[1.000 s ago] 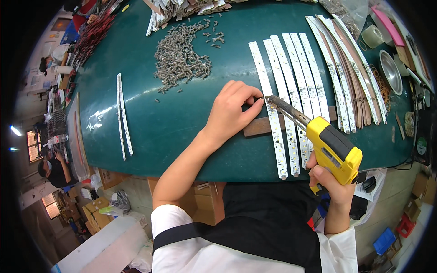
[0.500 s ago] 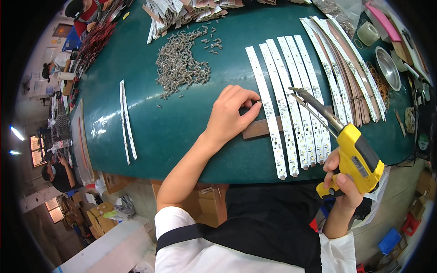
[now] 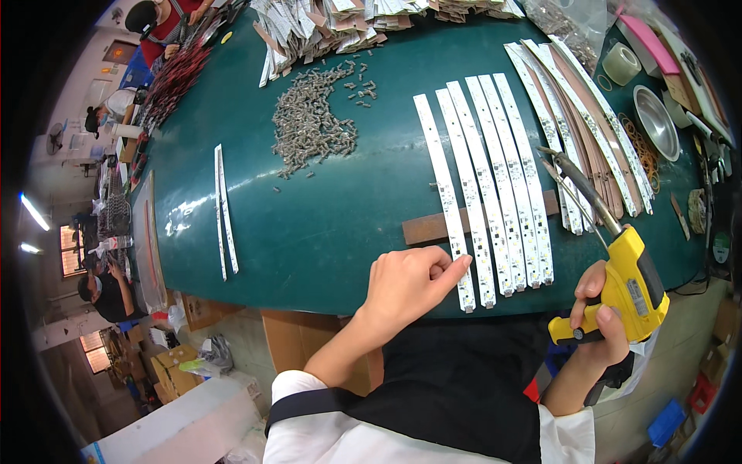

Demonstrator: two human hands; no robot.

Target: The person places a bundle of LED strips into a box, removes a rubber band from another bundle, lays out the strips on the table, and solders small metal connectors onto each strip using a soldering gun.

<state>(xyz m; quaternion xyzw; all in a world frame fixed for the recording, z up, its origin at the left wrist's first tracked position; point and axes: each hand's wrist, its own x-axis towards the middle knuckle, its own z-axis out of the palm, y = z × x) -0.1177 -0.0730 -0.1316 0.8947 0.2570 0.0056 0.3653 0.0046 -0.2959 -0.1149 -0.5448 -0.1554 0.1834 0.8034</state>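
As I view the tabletop from my remote station, the leftmost strip of a row of white strips lies right of centre, its long axis running from far left to near right across a wooden bar. The left hand is nearer to it, placed left of the strip's near end; thumb and forefinger are brought together, their tips overlapping the strip in my view. I cannot tell whether they touch it or pinch anything small. The right hand, curled around the handle of a yellow soldering gun, stands to the right of the row; the gun points far and left, its tip appearing between the row and a bundle of curved strips. Farther left lies a pile of small metal parts.
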